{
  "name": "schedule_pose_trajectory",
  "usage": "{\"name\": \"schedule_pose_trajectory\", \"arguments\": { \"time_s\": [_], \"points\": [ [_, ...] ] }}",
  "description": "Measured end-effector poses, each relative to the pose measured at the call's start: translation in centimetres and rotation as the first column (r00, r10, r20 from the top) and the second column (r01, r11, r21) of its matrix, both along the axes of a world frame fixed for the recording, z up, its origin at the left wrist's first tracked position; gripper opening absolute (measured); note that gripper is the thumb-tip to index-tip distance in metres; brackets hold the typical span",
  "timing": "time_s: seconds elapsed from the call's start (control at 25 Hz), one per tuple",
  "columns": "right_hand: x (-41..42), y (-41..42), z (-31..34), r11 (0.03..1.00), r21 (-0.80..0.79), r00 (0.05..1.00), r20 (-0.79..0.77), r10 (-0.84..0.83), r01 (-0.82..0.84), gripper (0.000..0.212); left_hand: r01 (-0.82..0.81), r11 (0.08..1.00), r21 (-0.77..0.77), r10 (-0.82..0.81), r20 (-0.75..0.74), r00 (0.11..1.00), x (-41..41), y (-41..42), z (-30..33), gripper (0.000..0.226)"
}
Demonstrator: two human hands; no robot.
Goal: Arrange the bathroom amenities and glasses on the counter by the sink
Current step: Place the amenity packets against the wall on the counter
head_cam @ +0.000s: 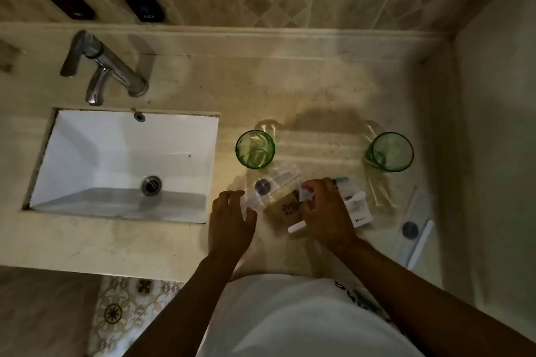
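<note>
The left hand (232, 216) pinches the near-left edge of a clear amenity packet (271, 185) on the table (319, 90). The right hand (324, 209) curls over the packet's right corner, above a brown soap box (282, 209). Two green glasses, (255, 149) and (390, 152), stand at 12 and 2 o'clock from the packet.

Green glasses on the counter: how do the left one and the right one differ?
The left glass stands nearest the sink; the right glass stands farther off, toward the side wall. The left glass sits just behind the clear packet that the hands are working on; the right glass has no hand near it. Both are green, upright, apparently empty.
</note>
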State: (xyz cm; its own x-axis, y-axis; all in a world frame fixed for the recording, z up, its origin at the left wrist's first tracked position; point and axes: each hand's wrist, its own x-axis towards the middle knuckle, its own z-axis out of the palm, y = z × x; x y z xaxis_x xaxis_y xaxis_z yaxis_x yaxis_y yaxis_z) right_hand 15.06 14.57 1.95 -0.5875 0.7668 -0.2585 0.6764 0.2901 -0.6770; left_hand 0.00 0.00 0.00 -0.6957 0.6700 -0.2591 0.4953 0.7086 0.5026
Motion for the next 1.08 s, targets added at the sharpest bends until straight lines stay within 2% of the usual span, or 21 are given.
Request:
{"name": "schedule_pose_trajectory", "arguments": {
  "time_s": [0.12, 0.28, 0.44, 0.56, 0.76, 0.88, 1.0, 1.08],
  "points": [
    [-1.3, -0.6, 0.0, 0.998, -0.002, 0.997, 0.035, 0.070, -0.070, 0.018, 0.079, 0.989, -0.126, -0.093, -0.110, 0.990, -1.0, 0.0, -0.5, 0.044],
    [-2.9, -1.1, -0.1, 0.987, -0.042, 0.986, 0.046, 0.158, -0.156, 0.019, 0.167, 0.965, -0.204, -0.192, -0.114, 0.975, -2.0, 0.3, -1.2, 0.032],
    [-3.9, -1.3, 0.0, 0.977, -0.074, 0.976, 0.073, 0.205, -0.199, 0.014, 0.236, 0.953, -0.189, -0.240, 0.001, 0.971, -2.9, 0.6, -1.5, 0.018],
    [-4.0, -1.3, 0.2, 0.969, -0.125, 0.972, 0.080, 0.222, -0.211, 0.009, 0.228, 0.968, -0.105, -0.212, 0.141, 0.967, -2.7, 0.6, -1.0, 0.014],
    [-2.5, -1.8, 1.3, 0.973, -0.229, 0.994, 0.109, -0.001, 0.026, 0.018, 0.203, 0.979, 0.009, -0.194, 0.336, 0.922, -2.1, 0.5, 1.3, 0.011],
    [-1.5, -1.9, 2.0, 0.914, -0.367, 0.984, 0.033, -0.173, 0.173, 0.021, 0.183, 0.983, 0.026, -0.176, 0.437, 0.882, -1.6, 1.4, 3.3, 0.010],
    [-0.9, -1.6, 2.6, 0.841, -0.498, 0.952, -0.092, -0.292, 0.210, 0.022, 0.100, 0.994, 0.043, -0.106, 0.562, 0.820, -0.7, 3.4, 4.8, 0.014],
    [-0.2, -1.0, 3.1, 0.821, -0.523, 0.923, -0.153, -0.354, 0.228, 0.022, 0.078, 0.995, 0.061, -0.099, 0.648, 0.755, 0.2, 5.0, 5.9, 0.017]
  ]
}}
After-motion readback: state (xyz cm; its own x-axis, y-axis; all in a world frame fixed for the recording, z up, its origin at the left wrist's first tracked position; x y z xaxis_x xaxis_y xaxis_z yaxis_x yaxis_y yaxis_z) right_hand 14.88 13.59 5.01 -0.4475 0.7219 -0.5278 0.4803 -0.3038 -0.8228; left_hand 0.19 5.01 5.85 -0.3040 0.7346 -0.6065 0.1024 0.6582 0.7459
